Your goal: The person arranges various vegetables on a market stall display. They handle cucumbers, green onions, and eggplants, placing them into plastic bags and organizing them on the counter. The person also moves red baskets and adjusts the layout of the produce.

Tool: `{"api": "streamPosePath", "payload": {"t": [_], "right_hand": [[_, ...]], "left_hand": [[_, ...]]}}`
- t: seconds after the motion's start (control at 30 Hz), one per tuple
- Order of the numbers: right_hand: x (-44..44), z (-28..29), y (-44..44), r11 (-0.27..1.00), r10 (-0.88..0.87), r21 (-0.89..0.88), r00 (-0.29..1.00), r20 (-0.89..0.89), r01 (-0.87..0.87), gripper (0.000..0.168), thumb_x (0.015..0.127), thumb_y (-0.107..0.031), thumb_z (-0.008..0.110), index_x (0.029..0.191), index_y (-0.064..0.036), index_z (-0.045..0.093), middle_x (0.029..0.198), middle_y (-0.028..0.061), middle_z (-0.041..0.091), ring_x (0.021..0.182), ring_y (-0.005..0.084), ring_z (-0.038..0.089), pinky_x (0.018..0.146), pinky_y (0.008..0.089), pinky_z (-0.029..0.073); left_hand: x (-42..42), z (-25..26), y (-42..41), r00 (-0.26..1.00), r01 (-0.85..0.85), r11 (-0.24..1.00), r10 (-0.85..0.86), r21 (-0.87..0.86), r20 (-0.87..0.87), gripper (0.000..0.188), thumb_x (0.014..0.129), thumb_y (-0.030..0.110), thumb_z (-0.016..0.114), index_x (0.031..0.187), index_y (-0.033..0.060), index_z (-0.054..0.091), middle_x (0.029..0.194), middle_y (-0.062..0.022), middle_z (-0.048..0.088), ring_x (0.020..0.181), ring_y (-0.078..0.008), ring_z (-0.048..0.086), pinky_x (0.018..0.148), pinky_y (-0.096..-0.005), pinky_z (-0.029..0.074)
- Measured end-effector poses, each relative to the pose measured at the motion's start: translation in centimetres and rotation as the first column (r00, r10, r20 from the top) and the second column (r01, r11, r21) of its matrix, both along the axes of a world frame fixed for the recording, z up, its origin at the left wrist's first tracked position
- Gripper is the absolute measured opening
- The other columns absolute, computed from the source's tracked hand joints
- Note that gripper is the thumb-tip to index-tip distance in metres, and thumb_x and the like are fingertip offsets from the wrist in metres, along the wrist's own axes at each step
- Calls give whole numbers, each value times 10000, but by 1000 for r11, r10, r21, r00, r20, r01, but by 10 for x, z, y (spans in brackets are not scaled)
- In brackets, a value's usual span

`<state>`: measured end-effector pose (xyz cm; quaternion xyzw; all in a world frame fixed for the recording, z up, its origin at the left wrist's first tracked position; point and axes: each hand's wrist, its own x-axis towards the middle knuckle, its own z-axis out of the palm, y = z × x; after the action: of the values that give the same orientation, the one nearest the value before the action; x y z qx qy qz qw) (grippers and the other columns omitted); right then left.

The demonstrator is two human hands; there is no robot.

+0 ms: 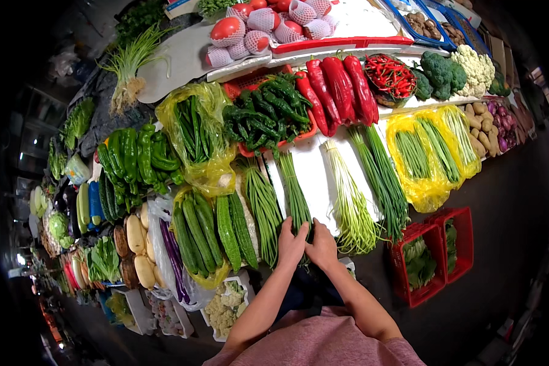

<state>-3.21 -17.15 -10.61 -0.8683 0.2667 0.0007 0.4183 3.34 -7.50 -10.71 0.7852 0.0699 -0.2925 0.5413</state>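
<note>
A tied bundle of long green stems (293, 180), perhaps garlic scapes, lies on a white foam board (318, 169) in front of me. My left hand (293, 241) grips the lower end of this bundle from the left. From the right, my right hand (321, 244) closes on the same end, the thumbs almost meeting; my fingertips are partly hidden. Just left of my left hand lies a bunch of long beans (261, 206). To the right of my right hand, pale yellow-green chives (350, 196) spread towards the front edge, with dark green garlic chives (382, 178) beyond.
Bitter melons (231, 224) and cucumbers (196, 233) fill the left. Behind are green peppers in an orange basket (311, 128), large red peppers (336, 87) and net-wrapped tomatoes (261, 27). Yellow bags (432, 194) lie right, above red crates (462, 242) on the floor.
</note>
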Motion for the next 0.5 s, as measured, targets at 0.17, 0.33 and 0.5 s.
{"api": "streamPosePath", "payload": {"t": [0.17, 0.33, 0.5], "right_hand": [[-13, 19, -13, 994, -77, 78, 997, 16, 75, 766, 790, -311, 776, 1377, 99, 504, 1141, 292, 638, 1056, 430, 627, 921, 488, 509], [-5, 43, -26, 996, -86, -22, 985, 147, 90, 750, 778, -258, 766, 1394, 73, 496, 1118, 283, 615, 1050, 445, 596, 924, 488, 487], [11, -15, -16, 995, -81, -54, 988, 128, 88, 793, 800, -225, 762, 1428, 113, 417, 1194, 309, 590, 1124, 453, 578, 983, 474, 483]], "left_hand": [[-2, 46, -7, 939, -161, 940, 52, -302, -341, 717, 991, 387, 663, 1517, -29, 412, 1548, -211, 435, 1415, -291, 444, 1142, -381, 365], [-1, 35, -7, 927, -201, 845, 0, -495, -375, 669, 998, 330, 659, 1527, -1, 417, 1549, -184, 436, 1388, -267, 458, 1144, -374, 355], [18, 16, 4, 953, 4, 940, -107, -341, -282, 720, 1004, 392, 631, 1565, 28, 364, 1615, -167, 368, 1450, -257, 392, 1171, -369, 307]]}}
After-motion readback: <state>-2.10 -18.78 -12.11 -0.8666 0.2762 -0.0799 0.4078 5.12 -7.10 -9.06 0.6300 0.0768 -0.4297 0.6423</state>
